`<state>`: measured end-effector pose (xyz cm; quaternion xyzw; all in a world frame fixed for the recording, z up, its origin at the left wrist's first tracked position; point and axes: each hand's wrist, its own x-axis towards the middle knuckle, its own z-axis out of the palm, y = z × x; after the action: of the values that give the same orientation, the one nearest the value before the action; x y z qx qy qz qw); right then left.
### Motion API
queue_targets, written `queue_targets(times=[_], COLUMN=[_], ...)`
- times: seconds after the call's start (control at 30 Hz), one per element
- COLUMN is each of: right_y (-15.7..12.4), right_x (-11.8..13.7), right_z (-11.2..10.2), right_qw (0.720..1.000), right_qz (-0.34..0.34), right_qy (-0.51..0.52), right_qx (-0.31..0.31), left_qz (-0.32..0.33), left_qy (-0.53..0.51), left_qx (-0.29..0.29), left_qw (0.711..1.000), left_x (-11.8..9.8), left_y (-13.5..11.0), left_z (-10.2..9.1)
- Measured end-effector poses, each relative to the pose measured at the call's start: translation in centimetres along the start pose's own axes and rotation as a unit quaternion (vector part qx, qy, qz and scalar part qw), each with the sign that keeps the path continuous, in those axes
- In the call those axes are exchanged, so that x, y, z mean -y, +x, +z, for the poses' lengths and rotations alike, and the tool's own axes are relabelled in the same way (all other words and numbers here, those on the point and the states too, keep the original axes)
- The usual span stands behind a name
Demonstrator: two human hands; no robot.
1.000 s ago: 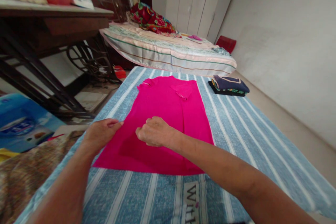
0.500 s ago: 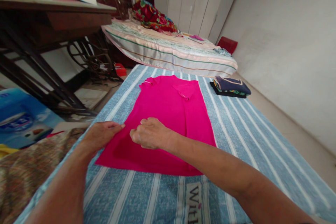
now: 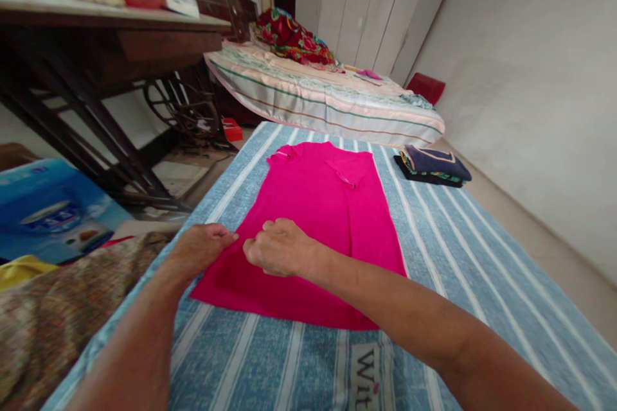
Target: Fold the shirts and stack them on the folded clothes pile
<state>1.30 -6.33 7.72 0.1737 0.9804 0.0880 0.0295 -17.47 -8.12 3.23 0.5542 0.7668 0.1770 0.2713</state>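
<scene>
Pinching, by all appearance, the left side edge of the pink shirt (image 3: 313, 196) between thumb and fingers of the left hand (image 3: 202, 248). Curling the fingers of the right hand (image 3: 277, 247) under, knuckles up, over the shirt's lower left part; hiding the fingertips, so not revealing any pinch on cloth: cannot tell. Finding the pink shirt lying flat on the striped cover (image 3: 463, 244), hem nearest the camera.

Judging the edge work: probably calling for gripping lightly, setting both hands in line with the edge, and moving them together at an even tension. Likely benefiting from smoothing the long crease (image 3: 349, 225) on the right half first. Risking, with uneven pulling, skewing the hem.

Counting one pink shirt, showing two sleeves (image 3: 348, 170); two hands; one folded stack (image 3: 436, 165) to the right, showing at least three layers. Counting further one bed (image 3: 332, 103), one red flowered quilt (image 3: 301, 42), one wooden table (image 3: 168, 45), one blue printed carton (image 3: 53, 218), one yellow cloth (image 3: 24, 271).
</scene>
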Motion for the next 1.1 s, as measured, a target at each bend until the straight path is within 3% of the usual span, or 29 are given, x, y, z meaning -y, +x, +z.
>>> queue_targets(times=[0.33,0.6,0.77,0.97,1.1], right_y=[-0.1,0.6,3.7,9.7,13.8], right_x=[0.3,-0.5,-5.1,-12.6,-15.9], right_z=[1.4,1.5,1.3,2.5,3.1], right_qw=[0.999,0.994,0.984,0.961,0.94], right_qz=[0.011,0.039,0.147,0.258,0.328], right_qy=[0.027,0.092,0.101,0.097,0.098], right_qx=[-0.033,0.039,0.029,0.014,-0.002], left_qz=[0.014,-0.004,-0.01,-0.022,-0.032], left_qy=[0.049,0.052,0.059,0.061,0.049], left_qx=[-0.005,-0.01,0.006,-0.005,0.006], left_qw=[0.999,0.999,0.998,0.998,0.998], left_x=[-0.8,-0.9,-0.6,-0.2,-0.1], left_y=[-0.8,-1.1,-1.2,-1.5,-1.7], left_z=[-0.4,-0.4,-0.3,-0.1,0.0])
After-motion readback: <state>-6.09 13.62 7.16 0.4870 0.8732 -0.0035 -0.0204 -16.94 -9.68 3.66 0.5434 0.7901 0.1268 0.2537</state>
